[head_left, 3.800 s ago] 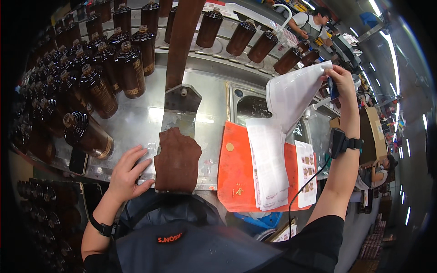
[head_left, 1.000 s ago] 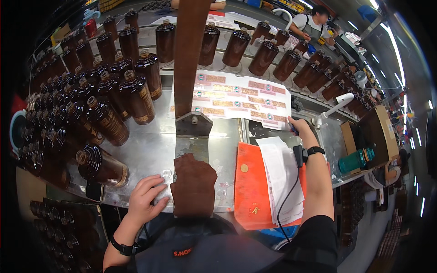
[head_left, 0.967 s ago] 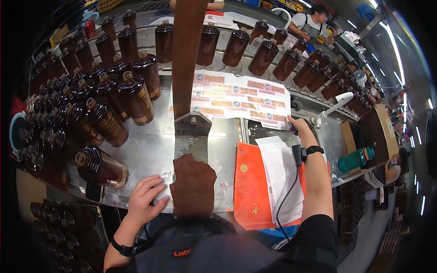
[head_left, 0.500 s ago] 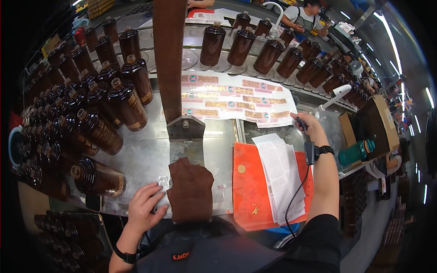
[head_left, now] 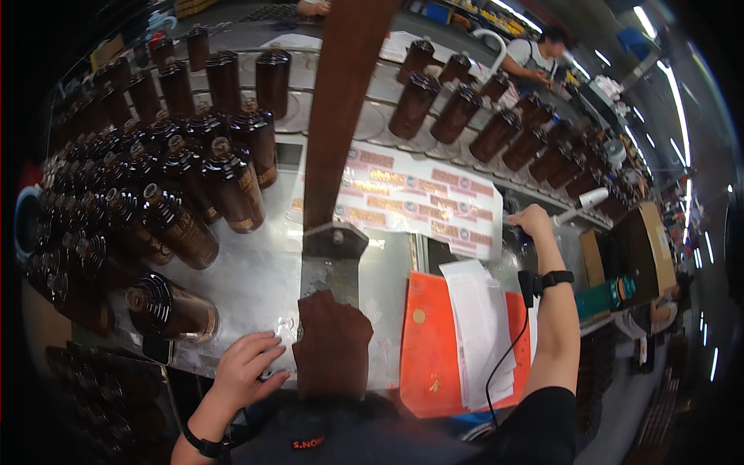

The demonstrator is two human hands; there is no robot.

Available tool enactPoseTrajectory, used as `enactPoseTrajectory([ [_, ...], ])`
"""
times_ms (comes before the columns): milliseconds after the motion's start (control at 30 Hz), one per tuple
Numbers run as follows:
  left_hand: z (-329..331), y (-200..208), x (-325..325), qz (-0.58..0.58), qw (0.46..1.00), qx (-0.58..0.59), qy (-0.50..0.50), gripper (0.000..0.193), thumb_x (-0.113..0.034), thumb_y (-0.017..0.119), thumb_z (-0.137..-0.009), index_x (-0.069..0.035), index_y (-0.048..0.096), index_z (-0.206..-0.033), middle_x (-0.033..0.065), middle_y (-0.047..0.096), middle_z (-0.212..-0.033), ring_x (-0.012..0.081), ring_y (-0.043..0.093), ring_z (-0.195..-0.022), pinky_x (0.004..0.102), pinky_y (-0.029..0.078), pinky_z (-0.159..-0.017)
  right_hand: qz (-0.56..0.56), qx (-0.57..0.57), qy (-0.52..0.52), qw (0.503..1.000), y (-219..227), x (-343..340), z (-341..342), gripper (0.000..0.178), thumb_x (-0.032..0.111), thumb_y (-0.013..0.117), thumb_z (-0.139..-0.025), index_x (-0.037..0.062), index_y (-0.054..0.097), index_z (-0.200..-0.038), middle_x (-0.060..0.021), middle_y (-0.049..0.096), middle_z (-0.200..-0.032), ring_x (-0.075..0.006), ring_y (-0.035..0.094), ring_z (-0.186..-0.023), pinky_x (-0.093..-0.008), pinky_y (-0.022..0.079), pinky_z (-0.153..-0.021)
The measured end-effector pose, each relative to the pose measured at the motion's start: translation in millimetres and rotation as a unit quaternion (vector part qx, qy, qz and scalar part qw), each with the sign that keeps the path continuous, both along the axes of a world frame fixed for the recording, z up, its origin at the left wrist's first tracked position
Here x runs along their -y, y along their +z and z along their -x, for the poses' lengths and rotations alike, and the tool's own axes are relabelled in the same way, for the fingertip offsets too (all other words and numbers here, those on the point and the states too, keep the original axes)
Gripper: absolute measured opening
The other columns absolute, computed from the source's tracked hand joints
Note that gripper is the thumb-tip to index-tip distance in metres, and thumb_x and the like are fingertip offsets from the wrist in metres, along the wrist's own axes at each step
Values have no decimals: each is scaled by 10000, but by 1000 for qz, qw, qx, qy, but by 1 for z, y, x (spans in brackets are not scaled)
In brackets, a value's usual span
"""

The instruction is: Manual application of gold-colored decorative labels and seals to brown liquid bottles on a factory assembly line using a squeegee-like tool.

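Sheet (head_left: pixel 418 200) (printed) left of right hand (head_left: pixel 533 222)

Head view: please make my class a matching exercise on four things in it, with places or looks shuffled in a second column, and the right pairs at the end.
Column one
1. left hand
2. orange folder
3. label sheet
4. teal bottle

Column two
A. beside the cardboard box, at the right
B. white, with rows of pink and gold labels
C. at the near edge of the metal tabletop, fingers spread
D. partly covered by loose white papers

Right pairs: 1-C, 2-D, 3-B, 4-A
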State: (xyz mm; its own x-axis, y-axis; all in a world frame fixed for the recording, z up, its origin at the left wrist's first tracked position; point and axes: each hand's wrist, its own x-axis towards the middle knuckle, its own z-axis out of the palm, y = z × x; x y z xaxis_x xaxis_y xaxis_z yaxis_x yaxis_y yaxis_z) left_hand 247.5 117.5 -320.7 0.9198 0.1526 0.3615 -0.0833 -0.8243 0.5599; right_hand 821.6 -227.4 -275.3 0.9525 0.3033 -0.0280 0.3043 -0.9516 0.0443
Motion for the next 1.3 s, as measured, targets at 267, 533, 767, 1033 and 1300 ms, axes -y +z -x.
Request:
enactPoseTrajectory([
  [267, 1, -3, -7, 15, 1000, -11, -15, 331, -232, 808, -721, -61, 708, -986, 82, 699, -994, 291, 669, -991, 395, 551, -839, -219, 134, 207, 944, 76, -196, 0, 647, 446, 801, -744, 23, 649, -1210, -187, 698, -1010, -338, 675, -987, -396, 530, -840],
  [533, 3, -7, -11, 39, 999, 20, 15, 324, -231, 824, -716, -62, 704, -966, 88, 691, -939, 270, 677, -922, 365, 560, -774, -152, 195, 81, 966, 85, -278, -55, 682, 507, 667, -862, 151, 488, -1415, -266, 605, -1213, -410, 590, -1156, -475, 497, -952],
  [767, 7, -4, -11, 56, 998, 24, 13, 291, -203, 812, -724, -60, 704, -954, 101, 694, -925, 283, 680, -908, 377, 560, -758, -183, 196, 85, 960, 81, -257, -32, 395, 418, 568, -950, 55, 564, -1105, -241, 681, -1059, -407, 657, -1012, -505, 506, -858],
  [1033, 6, 13, -20, 288, 957, -44, 0, 240, -77, 719, -780, -33, 719, -1016, 123, 712, -986, 279, 681, -932, 355, 530, -823, -247, 323, 281, 869, 148, -179, 124, 260, 309, 676, -915, 84, 619, -1033, -111, 683, -811, -284, 676, -713, -394, 515, -630],
  [1300, -65, 80, -6, 362, 917, 52, -155, 1023, -238, 804, -738, -39, 207, -1545, 202, 340, -1535, 320, 314, -1440, 436, 307, -1144, -362, -105, 486, 788, 190, -151, 267, 180, 167, 677, -916, 42, 653, -1044, -16, 523, -641, -97, 496, -600, -252, 410, -569],
])
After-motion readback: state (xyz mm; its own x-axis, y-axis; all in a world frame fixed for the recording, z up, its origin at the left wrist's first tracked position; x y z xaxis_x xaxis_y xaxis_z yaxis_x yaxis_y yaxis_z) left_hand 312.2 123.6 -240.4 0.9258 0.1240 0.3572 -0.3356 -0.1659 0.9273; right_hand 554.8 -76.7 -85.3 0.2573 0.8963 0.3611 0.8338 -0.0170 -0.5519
